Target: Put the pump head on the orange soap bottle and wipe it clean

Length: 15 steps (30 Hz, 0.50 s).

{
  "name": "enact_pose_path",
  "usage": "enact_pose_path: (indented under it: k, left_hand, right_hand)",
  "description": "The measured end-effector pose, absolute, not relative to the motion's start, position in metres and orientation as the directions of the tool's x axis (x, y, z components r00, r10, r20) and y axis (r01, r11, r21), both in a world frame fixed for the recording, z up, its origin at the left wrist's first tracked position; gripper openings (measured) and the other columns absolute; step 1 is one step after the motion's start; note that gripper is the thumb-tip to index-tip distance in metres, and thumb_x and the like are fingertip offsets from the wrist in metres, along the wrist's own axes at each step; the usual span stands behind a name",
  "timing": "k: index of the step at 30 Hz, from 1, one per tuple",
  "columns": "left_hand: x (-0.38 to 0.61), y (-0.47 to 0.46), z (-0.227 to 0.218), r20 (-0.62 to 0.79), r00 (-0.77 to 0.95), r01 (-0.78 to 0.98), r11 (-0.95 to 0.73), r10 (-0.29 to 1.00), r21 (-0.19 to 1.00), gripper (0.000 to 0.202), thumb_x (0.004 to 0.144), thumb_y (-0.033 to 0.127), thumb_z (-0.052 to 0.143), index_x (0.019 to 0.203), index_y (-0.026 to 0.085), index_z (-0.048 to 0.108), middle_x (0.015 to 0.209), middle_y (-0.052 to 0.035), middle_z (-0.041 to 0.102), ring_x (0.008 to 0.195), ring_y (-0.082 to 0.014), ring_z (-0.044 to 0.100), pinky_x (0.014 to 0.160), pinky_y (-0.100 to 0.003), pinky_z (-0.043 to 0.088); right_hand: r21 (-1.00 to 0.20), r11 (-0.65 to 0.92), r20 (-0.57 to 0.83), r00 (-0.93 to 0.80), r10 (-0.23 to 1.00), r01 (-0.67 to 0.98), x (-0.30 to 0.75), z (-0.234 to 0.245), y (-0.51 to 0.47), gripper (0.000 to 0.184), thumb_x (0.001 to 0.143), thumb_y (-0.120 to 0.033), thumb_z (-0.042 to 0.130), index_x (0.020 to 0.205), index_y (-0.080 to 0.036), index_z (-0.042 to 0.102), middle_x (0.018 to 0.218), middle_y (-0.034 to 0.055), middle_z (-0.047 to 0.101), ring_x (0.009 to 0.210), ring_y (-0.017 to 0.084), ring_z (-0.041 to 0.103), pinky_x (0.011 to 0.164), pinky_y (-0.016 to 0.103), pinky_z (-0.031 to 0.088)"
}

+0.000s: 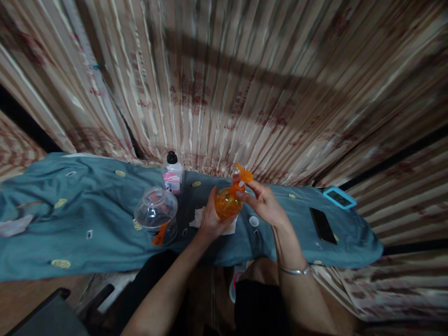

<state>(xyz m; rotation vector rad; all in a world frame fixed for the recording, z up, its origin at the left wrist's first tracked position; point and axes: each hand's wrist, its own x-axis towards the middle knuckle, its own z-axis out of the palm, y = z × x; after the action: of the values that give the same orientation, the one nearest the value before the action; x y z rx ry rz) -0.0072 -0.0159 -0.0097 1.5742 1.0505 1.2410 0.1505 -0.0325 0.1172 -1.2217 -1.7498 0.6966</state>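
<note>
An orange pump bottle (227, 204) is held up over the cloth, tilted a little to the right. My left hand (212, 218) wraps around its clear body, which has amber liquid inside. At the neck, the fingers of my right hand (264, 200) close on the orange collar of the pump head (244, 175). A piece of white paper (231, 227) lies beneath the bottle, partly hidden by my left hand. Just to the right of it is a small white round cap or disc (254, 220).
Left of my hands stand a clear plastic jar (157, 212) and a white bottle with a black cap (173, 175). A black phone (322, 226) and a blue-framed device (339, 198) lie to the right on the teal cloth (105, 224). A patterned curtain (224, 84) hangs behind.
</note>
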Motion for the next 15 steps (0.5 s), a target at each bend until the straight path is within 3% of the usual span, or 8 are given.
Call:
enact_pose_path:
  k: [4,9,11,15]
  left_hand:
    - [-0.008,-0.016,-0.006,0.225,0.16,0.104,-0.243,0.961,0.964,0.115,0.065,0.044,0.09,0.157,0.016,0.026,0.131,-0.0176,0.071,0.12,-0.0355,0.071,0.104,-0.052,0.057]
    - [-0.009,-0.015,-0.005,0.227,0.141,0.108,-0.242,0.964,0.964,0.114,0.062,0.042,0.092,0.156,0.021,0.03,0.129,-0.0136,0.072,0.116,-0.0344,0.073,0.1,-0.049,0.06]
    - [-0.009,-0.015,-0.006,0.22,0.136,0.117,-0.236,0.966,0.965,0.114,0.062,0.044,0.091,0.156,0.02,0.03,0.128,-0.0136,0.073,0.115,-0.0344,0.073,0.099,-0.049,0.06]
    - [-0.009,-0.015,-0.01,0.271,0.161,0.098,-0.289,0.949,0.952,0.113,0.066,0.046,0.088,0.157,0.019,0.026,0.13,-0.0147,0.071,0.119,-0.0332,0.071,0.105,-0.05,0.057]
  right_hand:
    - [-0.797,0.299,0.395,0.079,0.915,0.525,0.132,0.11,-0.032,0.062,0.08,-0.067,0.072,0.111,-0.013,0.071,0.114,0.0153,0.071,0.113,0.028,0.066,0.11,0.053,0.045]
    - [-0.787,0.153,0.432,0.357,0.829,0.598,0.107,0.102,-0.039,0.068,0.07,-0.077,0.071,0.096,-0.014,0.067,0.138,0.0293,0.058,0.141,0.042,0.047,0.119,0.058,0.033]
    - [-0.796,0.15,0.409,0.339,0.848,0.586,0.109,0.102,-0.043,0.067,0.068,-0.075,0.074,0.097,-0.015,0.067,0.135,0.0276,0.06,0.14,0.041,0.048,0.119,0.058,0.033]
    - [-0.842,0.228,0.31,0.092,0.946,0.489,0.134,0.107,-0.045,0.069,0.074,-0.063,0.076,0.126,-0.019,0.061,0.136,0.0137,0.065,0.132,0.03,0.058,0.117,0.05,0.041]
